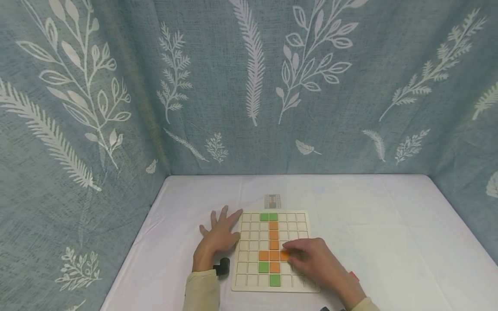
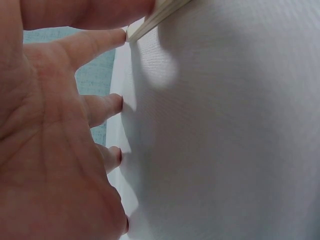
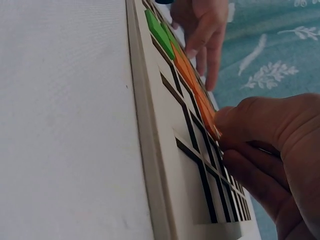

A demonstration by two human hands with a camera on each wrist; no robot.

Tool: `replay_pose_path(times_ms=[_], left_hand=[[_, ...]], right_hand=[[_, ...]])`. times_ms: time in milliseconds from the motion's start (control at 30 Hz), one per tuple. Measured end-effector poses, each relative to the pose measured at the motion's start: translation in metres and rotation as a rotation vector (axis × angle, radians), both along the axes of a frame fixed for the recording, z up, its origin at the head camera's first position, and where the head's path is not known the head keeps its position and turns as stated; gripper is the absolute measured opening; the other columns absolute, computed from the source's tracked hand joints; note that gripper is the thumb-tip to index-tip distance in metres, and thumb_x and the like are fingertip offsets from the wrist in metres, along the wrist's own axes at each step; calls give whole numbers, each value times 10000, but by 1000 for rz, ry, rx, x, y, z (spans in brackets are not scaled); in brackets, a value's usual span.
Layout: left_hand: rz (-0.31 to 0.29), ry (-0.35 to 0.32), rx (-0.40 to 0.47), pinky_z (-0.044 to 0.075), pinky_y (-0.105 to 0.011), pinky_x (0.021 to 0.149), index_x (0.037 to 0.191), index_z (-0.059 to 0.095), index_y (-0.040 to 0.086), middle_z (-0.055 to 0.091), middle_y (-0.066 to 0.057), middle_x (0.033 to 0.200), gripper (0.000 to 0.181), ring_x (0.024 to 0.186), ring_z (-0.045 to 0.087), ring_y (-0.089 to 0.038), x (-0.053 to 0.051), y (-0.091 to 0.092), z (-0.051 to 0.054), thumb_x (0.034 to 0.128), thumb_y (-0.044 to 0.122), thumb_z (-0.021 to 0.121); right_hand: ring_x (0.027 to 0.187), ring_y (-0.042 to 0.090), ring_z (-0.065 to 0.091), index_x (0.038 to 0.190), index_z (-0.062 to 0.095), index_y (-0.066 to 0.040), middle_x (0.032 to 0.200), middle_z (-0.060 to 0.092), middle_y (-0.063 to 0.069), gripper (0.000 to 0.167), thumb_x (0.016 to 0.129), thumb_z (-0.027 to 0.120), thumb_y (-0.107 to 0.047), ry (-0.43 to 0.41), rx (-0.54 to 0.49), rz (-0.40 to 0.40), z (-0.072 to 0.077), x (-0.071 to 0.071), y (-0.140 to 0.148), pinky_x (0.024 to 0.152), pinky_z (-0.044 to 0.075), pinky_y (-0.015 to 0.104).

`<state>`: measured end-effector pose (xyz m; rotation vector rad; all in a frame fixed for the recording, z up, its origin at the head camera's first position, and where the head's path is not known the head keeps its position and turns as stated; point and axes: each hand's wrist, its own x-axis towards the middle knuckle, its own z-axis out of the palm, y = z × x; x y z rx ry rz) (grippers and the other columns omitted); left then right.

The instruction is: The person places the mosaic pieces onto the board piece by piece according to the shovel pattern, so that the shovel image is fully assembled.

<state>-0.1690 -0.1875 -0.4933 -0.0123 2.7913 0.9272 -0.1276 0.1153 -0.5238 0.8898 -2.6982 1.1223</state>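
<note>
A cream board (image 1: 249, 280) with a square grid lies on the white table. Orange square tiles (image 1: 274, 234) form a column on it, with a short row across its lower part; several green tiles (image 1: 275, 280) lie at the top and bottom. My right hand (image 1: 317, 261) pinches an orange tile (image 1: 285, 256) at the right end of that row, seated in or just over its cell. With fingers spread, my left hand (image 1: 219, 235) rests on the table at the board's left edge. Its thumb and index finger touch the board's side (image 2: 160, 20).
A small card (image 1: 272, 201) with a printed grid pattern lies behind the board. Something red (image 1: 354, 276) shows partly beside my right wrist. A black wrist camera (image 1: 223, 267) sits at my left wrist. Blue leaf-patterned curtains (image 1: 233, 86) hang around the table (image 1: 389, 224).
</note>
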Motion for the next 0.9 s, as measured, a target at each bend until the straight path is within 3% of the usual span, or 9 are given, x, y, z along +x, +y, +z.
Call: replay_pose_path(times_ms=[133,267,500,600,700,800,833,900], left_hand=[[2,-1,2,-114,-916,1184,1652,507,183,164,-264,1816,784,1657,-49,-613,0,0,0,883,94,633],[4,-1,-2,-108,-917,1185,1651,509,184,168,-264,1815,780,1658,-43,-611,0,0,0,886,94,635],[6,5,-10,-93,-924,1182,1647,513,181,180,-267,1811,777,1655,-29,-619,0,1,-1,886,98,641],[9,10,-12,-88,-926,1182,1645,516,178,184,-267,1810,771,1653,-25,-624,0,1,-2,889,100,645],[11,12,-12,-89,-923,1185,1644,518,179,184,-265,1811,767,1654,-26,-622,-1,1,-2,892,99,645],[10,12,-9,-93,-922,1185,1645,518,179,181,-264,1812,767,1654,-30,-620,-1,1,-2,892,99,642],[9,12,-9,-93,-922,1184,1645,518,179,181,-264,1812,767,1654,-31,-621,-1,1,-2,892,99,641],[8,12,-7,-96,-925,1181,1643,520,178,181,-267,1811,770,1652,-33,-625,-1,1,-2,887,100,644]], right_hand=[[1123,142,800,1190,848,-141,1158,845,-76,306,895,870,-67,-8,-11,-13,3,0,3,980,659,393],[1142,101,785,1209,845,-167,1189,836,-101,304,913,873,-103,-75,-30,-41,6,0,11,991,654,370],[1137,111,792,1222,843,-198,1200,831,-108,319,909,899,-184,-57,-45,-80,9,4,34,1000,651,385],[1112,83,785,1229,840,-222,1210,830,-102,334,903,909,-223,-95,-40,-117,10,7,47,949,658,341],[780,58,784,1255,827,-217,1232,827,-55,362,902,906,-226,-194,-56,-153,11,12,61,770,656,281],[493,49,665,1283,809,-211,1122,839,-68,386,907,896,-216,-265,-57,-201,10,17,73,762,623,245],[512,33,682,1284,809,-222,1030,841,-99,388,906,895,-216,-266,-44,-224,9,19,76,822,629,246],[736,-7,766,1269,816,-251,989,826,-185,389,892,904,-217,-225,-8,-272,8,21,82,970,601,242]])
